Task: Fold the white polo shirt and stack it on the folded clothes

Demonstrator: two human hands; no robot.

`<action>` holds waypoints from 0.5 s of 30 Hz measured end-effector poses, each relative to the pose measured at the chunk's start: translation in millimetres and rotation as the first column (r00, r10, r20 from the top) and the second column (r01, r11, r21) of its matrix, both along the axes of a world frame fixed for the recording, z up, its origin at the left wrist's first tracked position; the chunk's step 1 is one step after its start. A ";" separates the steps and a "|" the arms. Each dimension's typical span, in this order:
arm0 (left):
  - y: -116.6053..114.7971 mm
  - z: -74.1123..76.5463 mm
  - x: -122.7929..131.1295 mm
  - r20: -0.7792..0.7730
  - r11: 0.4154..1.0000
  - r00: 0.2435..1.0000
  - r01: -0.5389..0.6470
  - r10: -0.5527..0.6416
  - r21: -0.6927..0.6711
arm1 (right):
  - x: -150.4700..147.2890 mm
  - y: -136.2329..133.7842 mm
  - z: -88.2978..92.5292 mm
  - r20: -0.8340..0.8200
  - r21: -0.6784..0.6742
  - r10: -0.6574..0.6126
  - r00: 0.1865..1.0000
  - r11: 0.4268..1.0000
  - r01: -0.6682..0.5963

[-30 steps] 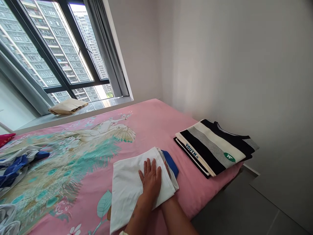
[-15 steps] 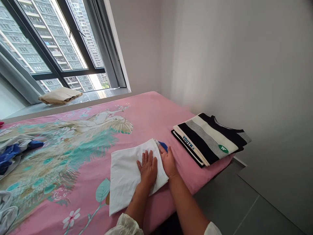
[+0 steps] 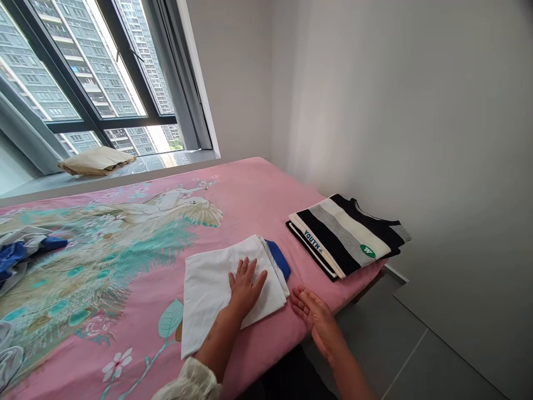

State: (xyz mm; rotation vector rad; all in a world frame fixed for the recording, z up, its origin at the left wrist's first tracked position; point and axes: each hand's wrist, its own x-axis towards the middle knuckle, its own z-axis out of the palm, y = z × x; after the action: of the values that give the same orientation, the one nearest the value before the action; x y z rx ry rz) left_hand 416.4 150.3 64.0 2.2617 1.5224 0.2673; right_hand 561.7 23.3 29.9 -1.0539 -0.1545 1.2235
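Item 1 — white folded garment (image 3: 216,286), lying flat on the pink printed bedspread (image 3: 258,194) near the bed's front edge, a blue collar or trim (image 3: 278,258) showing at its right end. Left hand (image 3: 244,286): fingers spread, palm pressed flat on the garment's right half, gripping nothing. Right hand (image 3: 314,314): open, fingers loosely together, palm turned up and inward, hovering just off the bed's edge beside the garment and apart from it — it holds nothing. Item 2 — stack of folded black-and-cream striped shirts (image 3: 347,241), set near the bed's right corner, well apart from the white garment. Item 3 — loose heap of blue and white clothing (image 3: 19,258) at the far left of the bed. Item 4 — tan cushion (image 3: 96,160) on the window sill. Step in hand, by judgement: smoothing and settling a finished fold. The next move would call for sliding both hands beneath the garment without disturbing its layers, then lifting it level, probably toward the striped stack.
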 end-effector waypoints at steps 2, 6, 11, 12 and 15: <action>-16.9 4.1 -17.0 -0.023 0.992 0.993 0.115 -0.114 0.054 | -0.4 -0.1 5.8 0.016 -0.012 0.089 0.996 0.996 -0.089; -52.1 -3.9 -45.8 -0.152 0.951 0.952 0.284 -0.265 0.121 | 0.9 9.2 17.3 0.087 -0.084 0.150 0.985 0.986 -0.143; -63.7 -10.2 -48.4 -0.154 0.961 0.962 0.248 -0.228 0.126 | -12.2 12.9 5.9 0.346 -0.083 0.057 0.937 0.996 -0.030; -63.0 -9.7 -46.1 -0.144 0.961 0.963 0.245 -0.227 0.126 | -15.0 12.0 1.8 0.396 -0.069 0.045 0.917 0.997 -0.019; -61.8 -8.4 -40.3 -0.133 0.969 0.970 0.221 -0.206 0.111 | -18.9 10.4 -6.8 0.476 -0.062 0.072 0.876 0.997 -0.048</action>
State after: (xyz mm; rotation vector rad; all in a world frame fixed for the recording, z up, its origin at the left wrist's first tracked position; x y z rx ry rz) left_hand 376.1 88.6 55.6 2.5592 1.3353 0.1707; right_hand 542.8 33.7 23.1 -1.3917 -0.5470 1.0025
